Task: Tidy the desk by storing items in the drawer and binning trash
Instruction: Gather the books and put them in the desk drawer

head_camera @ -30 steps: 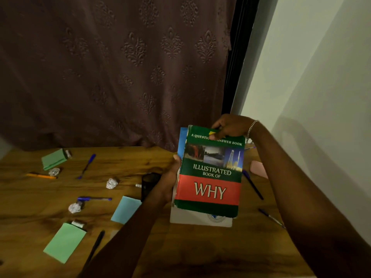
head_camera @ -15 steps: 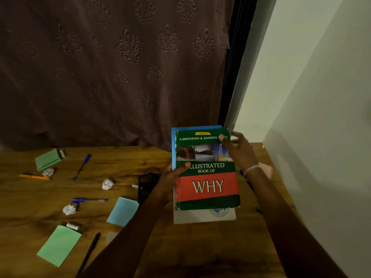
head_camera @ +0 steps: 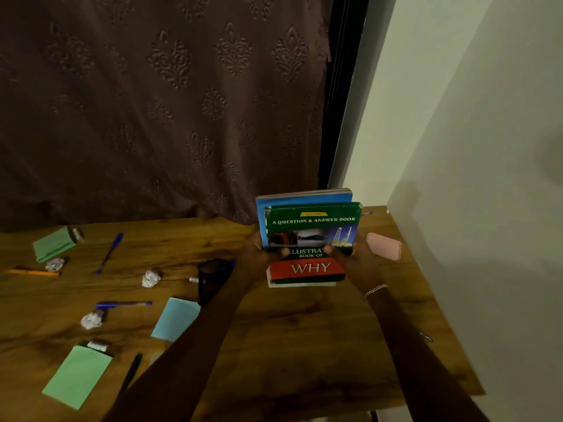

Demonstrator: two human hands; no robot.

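Here, the left hand (head_camera: 259, 254) and right hand (head_camera: 358, 260) are gripping the book stack (head_camera: 310, 226) by its sides. Thumbs are pressing its cover.

Both your arms reach forward, nearly parallel. Your left hand (head_camera: 257, 254) and right hand (head_camera: 358, 261) grip the stack of books (head_camera: 310, 222) from either side, thumbs curled over the front cover.

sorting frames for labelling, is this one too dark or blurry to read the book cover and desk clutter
Head view: dim, yet the title on the green book reads clearly except where thumbs of the left hand and right hand cover it; head view: crumpled paper and blue pen on the desk look soft; head view: forearms sink into near-black shadow.
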